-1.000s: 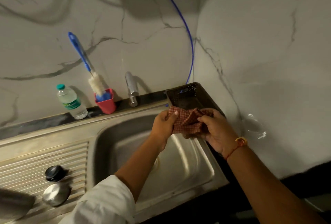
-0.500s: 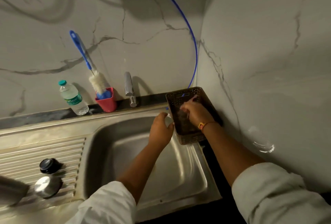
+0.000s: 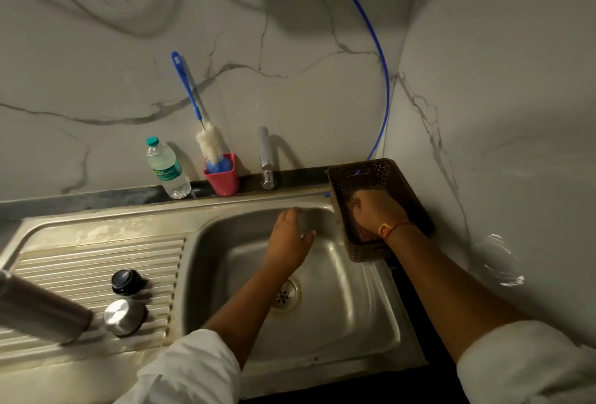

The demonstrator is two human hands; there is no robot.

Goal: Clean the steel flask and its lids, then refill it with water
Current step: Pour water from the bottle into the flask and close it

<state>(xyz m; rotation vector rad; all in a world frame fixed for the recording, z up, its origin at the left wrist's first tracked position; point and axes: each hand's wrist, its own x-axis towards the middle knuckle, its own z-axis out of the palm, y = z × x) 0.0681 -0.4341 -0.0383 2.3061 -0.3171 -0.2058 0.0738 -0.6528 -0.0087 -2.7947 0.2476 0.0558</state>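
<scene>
The steel flask (image 3: 42, 310) shows blurred at the lower left over the ribbed drainboard (image 3: 96, 265). Beside it stand a black lid (image 3: 124, 281) and a steel lid (image 3: 124, 315). My left hand (image 3: 290, 242) hovers over the sink basin (image 3: 348, 323) with relaxed fingers and holds nothing. My right hand (image 3: 377, 210) is down inside the brown perforated basket (image 3: 354, 174) at the sink's right rim. Its fingers are bent onto a red checked cloth (image 3: 364, 236) that lies in the basket, mostly hidden under the hand.
A tap (image 3: 266, 158) stands behind the basin. Left of it are a red cup (image 3: 222, 179) holding a blue-handled bottle brush (image 3: 209, 145) and a plastic water bottle (image 3: 167, 171). A blue hose (image 3: 383, 97) runs down the corner. Marble walls close the back and right.
Both hands held the checked cloth above the basin a second ago. My right hand has carried it into the basket and lowered onto it; my left hand let go and stays over the sink.
</scene>
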